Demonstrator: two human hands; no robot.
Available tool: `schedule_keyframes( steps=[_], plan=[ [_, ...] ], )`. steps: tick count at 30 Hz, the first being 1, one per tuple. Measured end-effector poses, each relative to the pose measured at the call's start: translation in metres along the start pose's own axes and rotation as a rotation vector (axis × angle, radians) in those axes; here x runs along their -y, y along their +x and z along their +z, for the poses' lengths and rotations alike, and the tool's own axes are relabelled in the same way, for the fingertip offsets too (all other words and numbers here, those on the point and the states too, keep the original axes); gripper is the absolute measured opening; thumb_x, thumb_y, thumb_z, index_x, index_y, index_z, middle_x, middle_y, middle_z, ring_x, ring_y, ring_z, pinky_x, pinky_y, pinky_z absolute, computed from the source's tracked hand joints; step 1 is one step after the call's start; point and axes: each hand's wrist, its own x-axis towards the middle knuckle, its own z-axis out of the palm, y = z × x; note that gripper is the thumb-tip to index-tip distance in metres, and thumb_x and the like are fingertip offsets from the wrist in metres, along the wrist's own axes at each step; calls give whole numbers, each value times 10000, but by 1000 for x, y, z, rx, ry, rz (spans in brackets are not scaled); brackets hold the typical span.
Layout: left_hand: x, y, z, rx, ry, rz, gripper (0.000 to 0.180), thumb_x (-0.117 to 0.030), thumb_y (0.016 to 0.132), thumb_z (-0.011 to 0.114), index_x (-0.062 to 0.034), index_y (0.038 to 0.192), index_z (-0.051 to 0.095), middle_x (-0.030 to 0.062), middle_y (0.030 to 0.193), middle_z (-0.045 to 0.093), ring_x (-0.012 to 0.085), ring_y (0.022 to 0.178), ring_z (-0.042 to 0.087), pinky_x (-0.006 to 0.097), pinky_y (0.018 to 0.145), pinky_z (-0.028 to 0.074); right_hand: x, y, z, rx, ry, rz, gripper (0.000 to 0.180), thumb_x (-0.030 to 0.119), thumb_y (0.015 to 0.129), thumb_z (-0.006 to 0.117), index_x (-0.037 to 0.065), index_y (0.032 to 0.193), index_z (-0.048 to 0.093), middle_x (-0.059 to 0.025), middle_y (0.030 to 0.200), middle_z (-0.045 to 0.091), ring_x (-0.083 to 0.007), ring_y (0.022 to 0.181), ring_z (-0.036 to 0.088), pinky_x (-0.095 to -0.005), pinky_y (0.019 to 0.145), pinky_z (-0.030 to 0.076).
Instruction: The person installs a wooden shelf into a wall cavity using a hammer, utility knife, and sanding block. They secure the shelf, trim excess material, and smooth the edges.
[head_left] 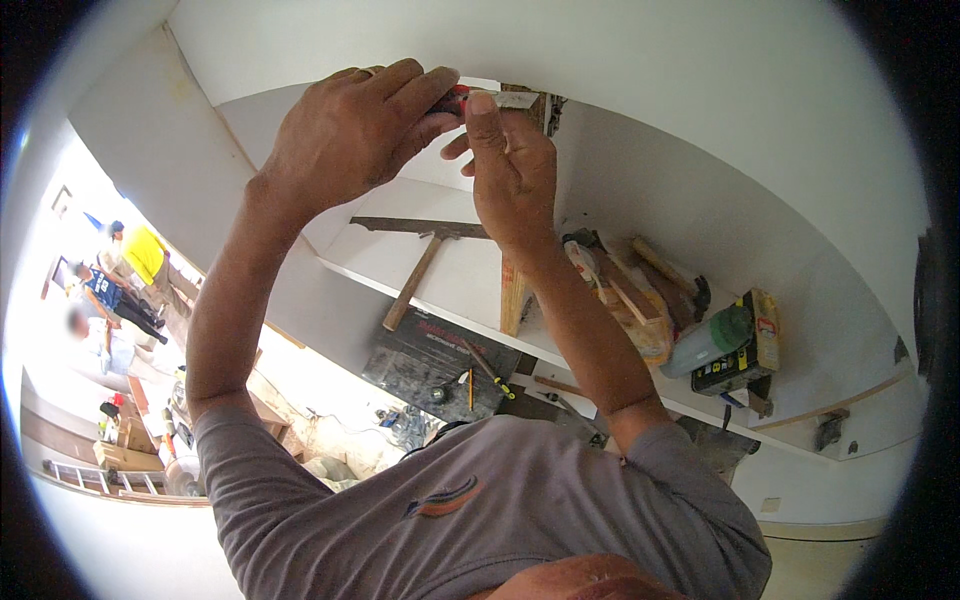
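Head view: both hands (420, 140) on red-handled knife (470, 98)

Small red-handled tool (452, 97), mostly hidden inside the curled fingers of the left hand (350, 135); only a short red stretch showing. Pale flat blade or strip (515, 99) sticking out to the right, level, pressed under the thumb of the right hand (512, 170). Held high against the white wall, at a rough opening.
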Motion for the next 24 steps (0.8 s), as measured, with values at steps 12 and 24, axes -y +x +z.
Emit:
schedule_keyframes(
  steps=[12,24],
  plan=[
    [0,10,-5,71,33,-4,412,-339,980,605,-105,1319,584,107,1026,648,328,897,679,437,795,567,-6,3,0,-45,5,-16,515,447,1060,489,-30,1037,682,-121,879,743,-184,758,728,-300,655,556],
    [-7,13,-12,70,146,0,412,-364,975,604,-126,1311,588,101,1028,656,313,887,686,428,776,570,2,5,0,-30,66,4,492,418,1068,482,-35,1073,673,-118,884,746,-185,771,729,-300,673,559]
  ],
)
